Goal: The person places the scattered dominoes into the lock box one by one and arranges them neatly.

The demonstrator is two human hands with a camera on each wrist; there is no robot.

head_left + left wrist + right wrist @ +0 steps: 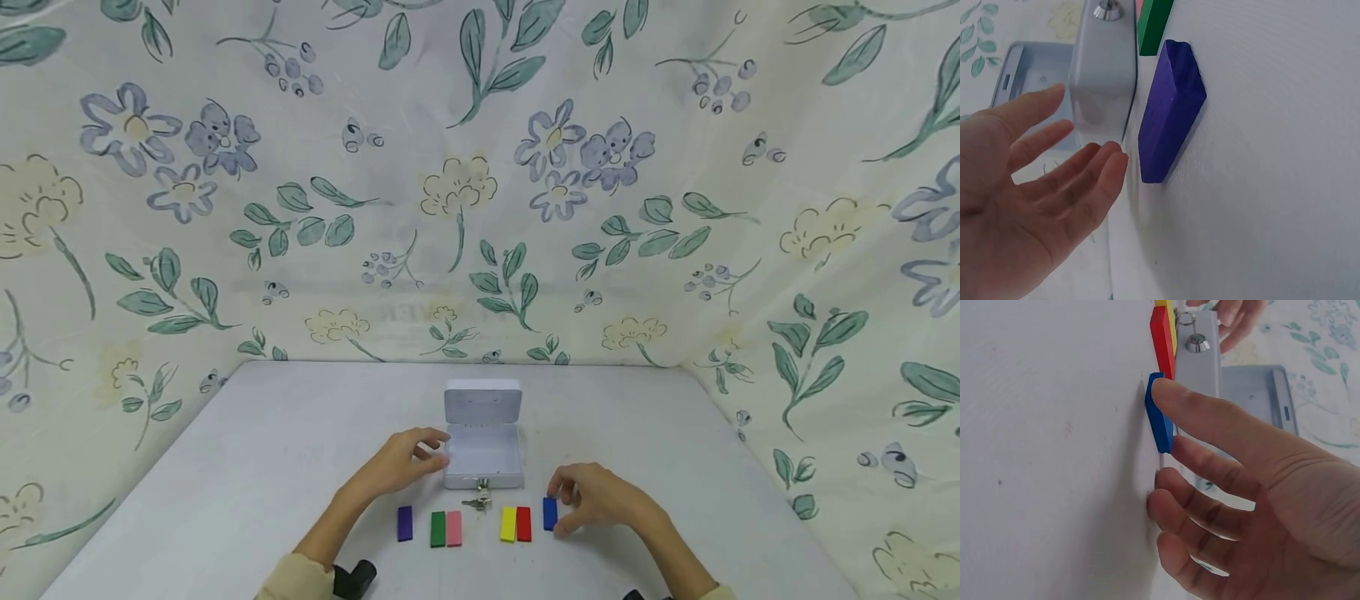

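A small white metal cash box [483,481] stands with its lid [482,402] raised and its inside bare. My left hand [408,460] is at the box's left side, fingers loosely bent and thumb apart, holding nothing. Below it lies a purple block [1169,112]. My right hand [596,498] pinches a blue block [550,514] by its two ends, thumb at the near end and index finger at the far end. Its other fingers [1191,519] are bent and hold nothing. The blue block is right of the red block [523,524].
Keys [477,502] hang from the lock at the box's front. A green block [438,529] and a pink block [454,528] lie side by side. The yellow block [508,524] is against the red one. Flowered cloth [457,250] hangs behind the white table [315,417].
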